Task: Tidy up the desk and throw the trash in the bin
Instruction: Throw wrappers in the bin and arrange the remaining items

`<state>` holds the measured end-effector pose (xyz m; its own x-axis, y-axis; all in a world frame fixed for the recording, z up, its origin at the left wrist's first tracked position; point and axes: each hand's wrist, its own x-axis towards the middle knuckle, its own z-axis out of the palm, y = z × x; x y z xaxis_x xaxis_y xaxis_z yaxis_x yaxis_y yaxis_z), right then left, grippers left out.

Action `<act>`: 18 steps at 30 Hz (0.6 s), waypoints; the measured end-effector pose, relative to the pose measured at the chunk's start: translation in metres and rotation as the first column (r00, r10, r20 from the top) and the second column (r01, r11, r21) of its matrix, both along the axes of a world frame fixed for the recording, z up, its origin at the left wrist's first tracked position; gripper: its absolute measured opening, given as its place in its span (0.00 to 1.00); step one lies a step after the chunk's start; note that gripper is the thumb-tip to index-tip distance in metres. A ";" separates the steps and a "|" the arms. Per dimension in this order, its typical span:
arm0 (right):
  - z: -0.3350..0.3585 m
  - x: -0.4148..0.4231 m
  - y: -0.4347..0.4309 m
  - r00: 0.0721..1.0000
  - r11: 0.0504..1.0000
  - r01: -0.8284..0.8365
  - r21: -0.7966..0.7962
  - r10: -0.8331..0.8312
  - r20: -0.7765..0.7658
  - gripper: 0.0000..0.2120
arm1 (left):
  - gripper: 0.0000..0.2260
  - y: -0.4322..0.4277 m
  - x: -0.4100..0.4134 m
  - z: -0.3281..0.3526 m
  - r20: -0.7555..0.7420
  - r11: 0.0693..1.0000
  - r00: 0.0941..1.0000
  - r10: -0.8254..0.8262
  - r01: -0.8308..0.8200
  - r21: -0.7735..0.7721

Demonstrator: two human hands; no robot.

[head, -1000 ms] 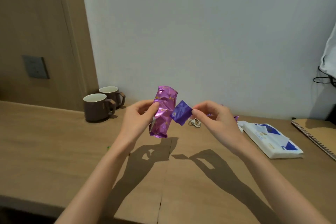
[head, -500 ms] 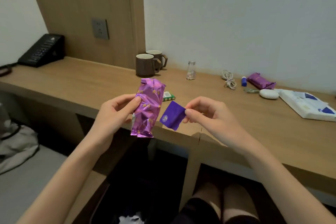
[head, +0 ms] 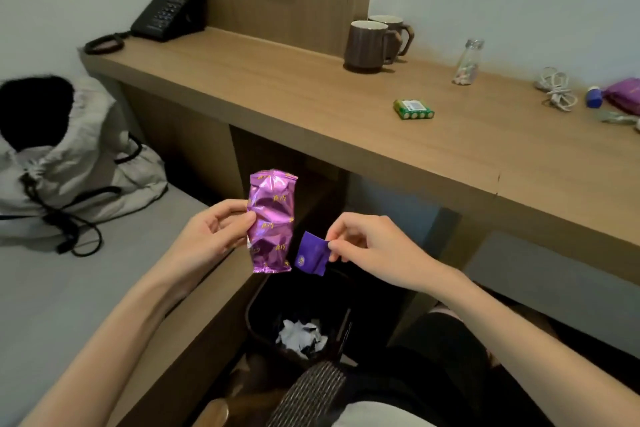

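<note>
My left hand pinches a shiny purple foil wrapper by its left edge and holds it upright. My right hand pinches a small dark purple wrapper by its right edge. Both wrappers hang in the air in front of the wooden desk, above a black bin that stands on the floor under the desk. Crumpled white paper lies in the bin.
On the desk stand two brown mugs, a small glass bottle, a green battery pack, a coiled white cable, another purple wrapper and a black telephone. A grey bag lies at the left.
Both hands have come down and back from over the desk to in front of it, above the bin. My view has tipped downward. Each hand keeps its wrapper.
</note>
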<state>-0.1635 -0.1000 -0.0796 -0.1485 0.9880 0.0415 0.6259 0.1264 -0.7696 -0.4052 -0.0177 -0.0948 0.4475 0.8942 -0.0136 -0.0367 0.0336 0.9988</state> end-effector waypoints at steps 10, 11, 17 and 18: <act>-0.145 0.003 0.056 0.981 0.916 0.184 -0.356 -0.149 0.123 0.05 | 0.08 0.039 0.015 -0.151 -0.346 0.913 0.933 -0.092 -0.060 -0.404; -0.157 0.003 0.060 0.977 0.900 0.211 -0.382 -0.180 0.115 0.05 | 0.08 0.044 0.019 -0.166 -0.368 0.886 0.926 -0.087 -0.097 -0.454; -0.219 -0.001 0.079 0.919 0.760 0.384 -0.525 -0.371 0.135 0.08 | 0.06 0.059 0.046 -0.236 -0.435 0.699 0.900 0.023 -0.325 -0.637; -0.227 -0.002 0.082 0.908 0.738 0.403 -0.541 -0.398 0.134 0.08 | 0.07 0.059 0.050 -0.241 -0.454 0.695 0.891 0.002 -0.328 -0.640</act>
